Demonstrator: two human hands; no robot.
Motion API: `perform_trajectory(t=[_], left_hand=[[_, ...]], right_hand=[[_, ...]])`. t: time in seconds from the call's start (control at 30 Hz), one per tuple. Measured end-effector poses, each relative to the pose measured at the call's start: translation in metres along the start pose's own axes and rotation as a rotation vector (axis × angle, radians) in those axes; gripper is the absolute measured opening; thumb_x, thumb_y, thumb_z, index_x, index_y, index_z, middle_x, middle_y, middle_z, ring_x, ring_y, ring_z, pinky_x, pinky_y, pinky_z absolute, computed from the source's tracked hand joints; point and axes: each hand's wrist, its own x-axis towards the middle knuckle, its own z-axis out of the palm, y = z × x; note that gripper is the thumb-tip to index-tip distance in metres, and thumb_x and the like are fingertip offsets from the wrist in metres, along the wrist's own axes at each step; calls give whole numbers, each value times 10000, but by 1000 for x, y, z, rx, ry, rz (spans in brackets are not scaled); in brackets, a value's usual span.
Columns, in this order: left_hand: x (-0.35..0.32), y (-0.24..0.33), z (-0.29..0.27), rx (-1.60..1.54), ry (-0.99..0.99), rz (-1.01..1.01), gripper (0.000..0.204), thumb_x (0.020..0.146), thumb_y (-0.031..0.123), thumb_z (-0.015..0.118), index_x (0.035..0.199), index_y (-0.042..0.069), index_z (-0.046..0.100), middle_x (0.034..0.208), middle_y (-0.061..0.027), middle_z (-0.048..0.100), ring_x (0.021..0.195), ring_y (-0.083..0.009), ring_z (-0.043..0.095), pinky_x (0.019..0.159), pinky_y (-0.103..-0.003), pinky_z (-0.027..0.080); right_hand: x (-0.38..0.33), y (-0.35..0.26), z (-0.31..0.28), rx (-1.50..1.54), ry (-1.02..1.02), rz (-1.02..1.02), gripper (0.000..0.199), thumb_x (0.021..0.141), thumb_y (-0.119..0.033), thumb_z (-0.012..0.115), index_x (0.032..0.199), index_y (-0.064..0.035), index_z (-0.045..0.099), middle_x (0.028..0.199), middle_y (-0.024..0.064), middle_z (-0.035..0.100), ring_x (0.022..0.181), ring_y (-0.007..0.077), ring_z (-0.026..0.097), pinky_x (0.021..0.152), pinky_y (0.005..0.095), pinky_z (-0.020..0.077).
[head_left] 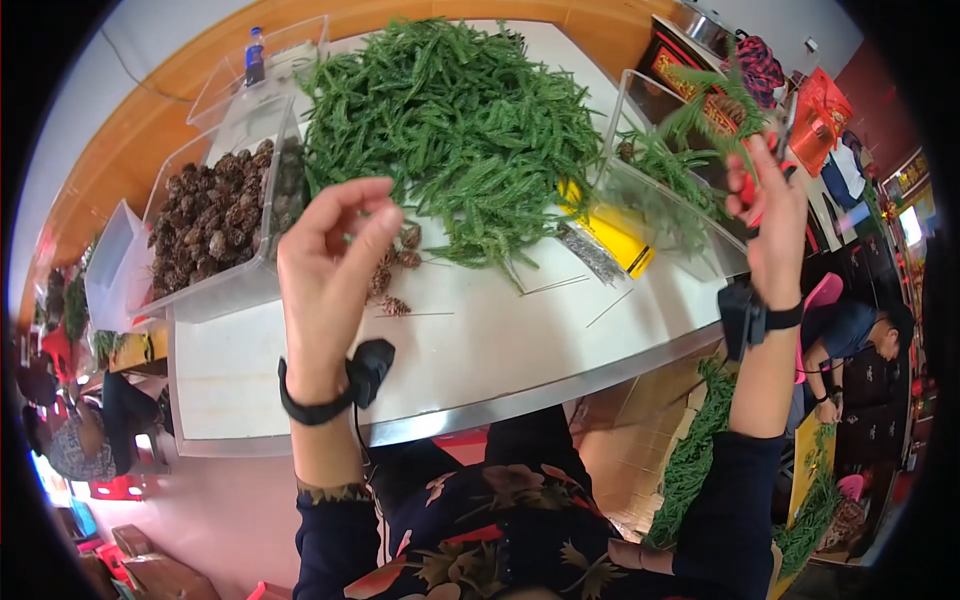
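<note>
My left hand (330, 265) is raised above the front left of the table, fingers curved and thumb apart, with nothing visible in it. Just beyond it, a few loose pine cones (408, 258) lie on the tabletop. At the right, my right hand (772, 225) is closed on an artificial green pine sprig (735, 100) with a pine cone on it, over a clear plastic bin (650, 205). A red-handled tool (750, 205) shows in the same hand; its working end is hidden. More green sprigs (665, 165) lie in that bin.
A big heap of green sprigs (450, 120) covers the back of the white table (480, 345). A clear bin of pine cones (215, 220) stands left. Thin wires (555, 285) lie beside a yellow packet (615, 235). Another person (850, 335) sits at the right.
</note>
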Motion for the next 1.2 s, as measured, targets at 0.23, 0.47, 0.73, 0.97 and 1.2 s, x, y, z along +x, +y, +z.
perform_trajectory(t=[0.23,0.47,0.73,0.97,1.2], left_hand=[[21,-49,-17,593,-20,97,195,823,125,704,1004,52,709,841,-117,691,755,-170,648,660,-277,498],[23,-108,6,1022,-380,290,145,809,102,668,944,75,715,899,-108,647,805,-264,643,703,-354,513],[23,-107,2,1145,-330,428,95,762,53,664,848,67,703,889,-111,595,811,-286,630,673,-378,527],[10,-74,-9,618,-312,82,101,784,58,718,875,19,700,841,-79,622,702,-183,620,653,-300,501],[0,-72,-6,-102,-239,-200,81,852,79,723,887,10,698,892,-28,654,774,-95,621,701,-265,481]], right_hand=[[-27,41,15,-268,-382,-86,242,920,-188,624,1131,-70,608,812,-5,601,665,60,546,535,225,400],[-108,114,78,-781,-1052,-402,377,781,-257,753,1063,-52,609,872,99,601,793,256,616,684,351,495],[-114,138,101,-903,-1050,-582,455,751,-299,760,1102,-87,565,1013,108,528,942,301,531,788,394,435],[-106,146,104,-828,-1018,-678,468,758,-297,751,1125,-94,542,1054,107,501,994,308,496,837,414,402],[-95,151,116,-584,-981,-654,354,852,-248,698,1128,-71,565,1013,99,578,865,261,581,750,372,466]])
